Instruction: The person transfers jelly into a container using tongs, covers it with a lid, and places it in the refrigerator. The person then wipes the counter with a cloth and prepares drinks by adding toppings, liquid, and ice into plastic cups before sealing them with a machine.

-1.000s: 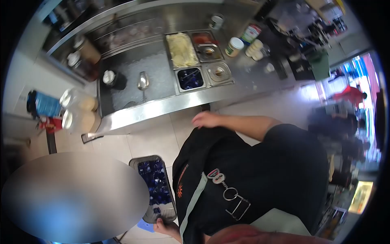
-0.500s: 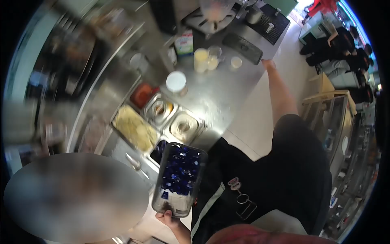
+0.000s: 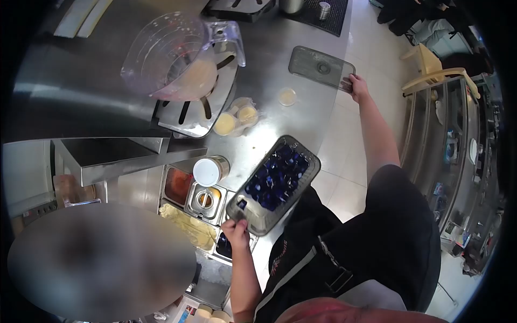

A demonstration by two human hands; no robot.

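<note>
My left hand [image 3: 236, 231] is closed on the near end of a clear rectangular tub [image 3: 259, 220]. Dark blue, glossy jelly-like cubes [image 3: 281, 175] fill most of it, and the near end is mostly bare. The tub is tilted above the counter, beside the inset food pans. At the upper right, my right hand [image 3: 356, 89] grips the corner of a grey see-through lid [image 3: 309, 65] with a round mark in its middle. The lid reaches over the counter's edge; whether it touches the counter I cannot tell.
A white-lidded jar [image 3: 210, 171] stands by the pans, one holding pale yellow food [image 3: 196, 229]. A large measuring jug [image 3: 172, 64] sits on a slotted stand. Small cups of yellow contents [image 3: 225, 124] are beside it. Shelving [image 3: 431, 129] lines the right. A blurred oval hides the lower left.
The view has swung, bringing the jug closer in sight. The tub has moved up and right over the counter and turned. My right hand now shows plainly on the lid.
</note>
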